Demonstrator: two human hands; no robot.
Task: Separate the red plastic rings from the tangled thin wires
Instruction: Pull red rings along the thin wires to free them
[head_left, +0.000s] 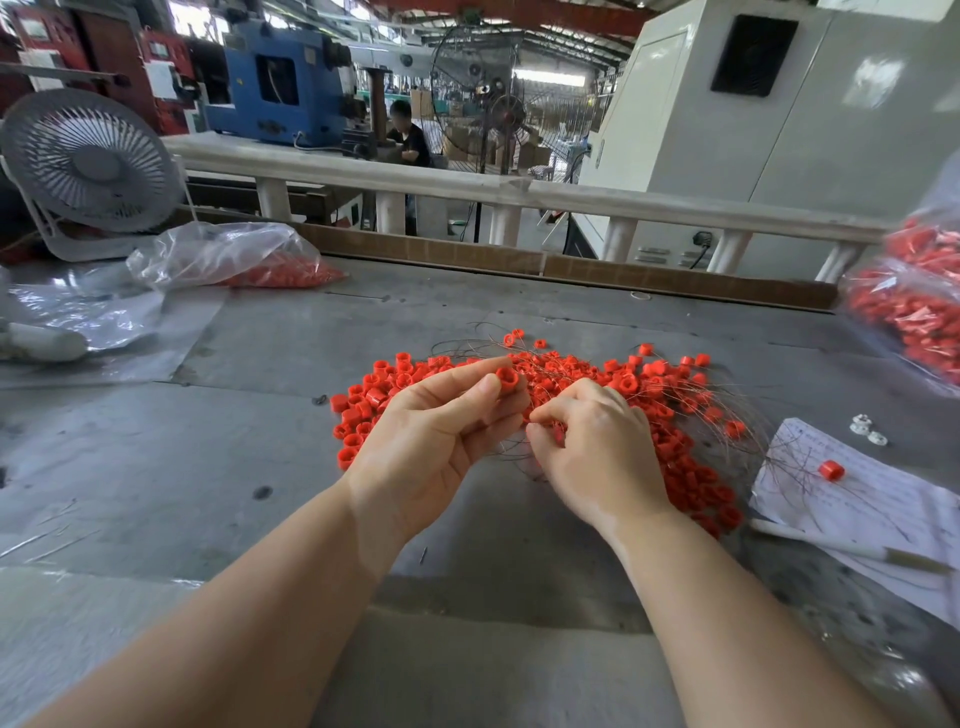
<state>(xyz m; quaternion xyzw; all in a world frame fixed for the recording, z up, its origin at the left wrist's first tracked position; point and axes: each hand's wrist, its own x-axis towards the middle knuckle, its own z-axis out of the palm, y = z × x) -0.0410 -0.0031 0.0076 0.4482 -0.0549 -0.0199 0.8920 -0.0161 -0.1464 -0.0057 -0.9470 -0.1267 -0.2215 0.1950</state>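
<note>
Far left there's a white desk fan (88, 161) and a clear bag (228, 254) with red rings in it. On the grey table (260, 441), the left hand (431, 436) sits palm-up, pinching one red ring (507, 378) between thumb and fingertips. The right hand (592, 447) is knuckles-up, fingers curled into the thin wires (691, 410) over the ring pile (670, 395). Right side: a paper sheet (872, 499) with handwriting too small to read.

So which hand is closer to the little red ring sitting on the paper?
Right. The right hand works in the ring pile, on the same side as the red ring on the paper. The left hand sits farther away, beyond the right one.
</note>
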